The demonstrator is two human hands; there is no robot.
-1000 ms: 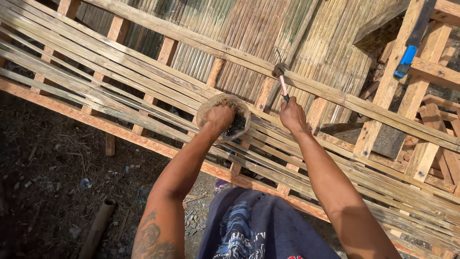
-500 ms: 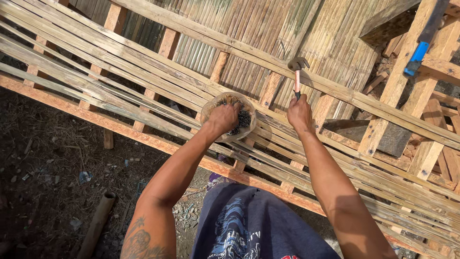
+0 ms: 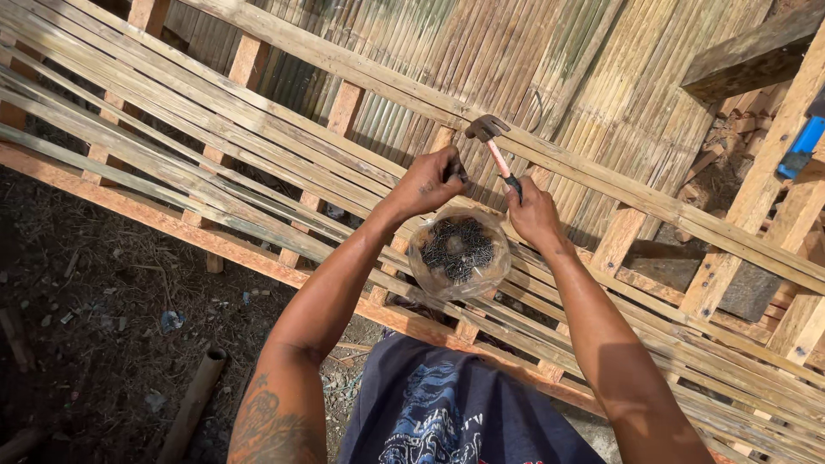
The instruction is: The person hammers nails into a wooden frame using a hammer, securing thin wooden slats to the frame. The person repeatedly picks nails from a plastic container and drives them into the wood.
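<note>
My right hand [image 3: 533, 215] grips the pink handle of a claw hammer [image 3: 488, 131], whose head is raised above the bamboo slats. My left hand [image 3: 428, 182] is closed just left of the hammer, with small dark nails pinched at its fingertips. Below both hands a clear plastic bowl [image 3: 458, 254] full of dark nails rests on the slatted bamboo frame [image 3: 215, 185].
The frame has wooden cross supports [image 3: 344, 107] and a long orange-brown front rail [image 3: 172, 222]. Woven bamboo matting [image 3: 533, 60] lies beyond it. Dirt ground with a bamboo pipe [image 3: 193, 404] is at lower left. A blue object [image 3: 799, 146] sits among timber at far right.
My left hand has lifted out of the nail bowl and closed near the hammer. The bowl's nails are now uncovered. My right hand keeps hold of the hammer.
</note>
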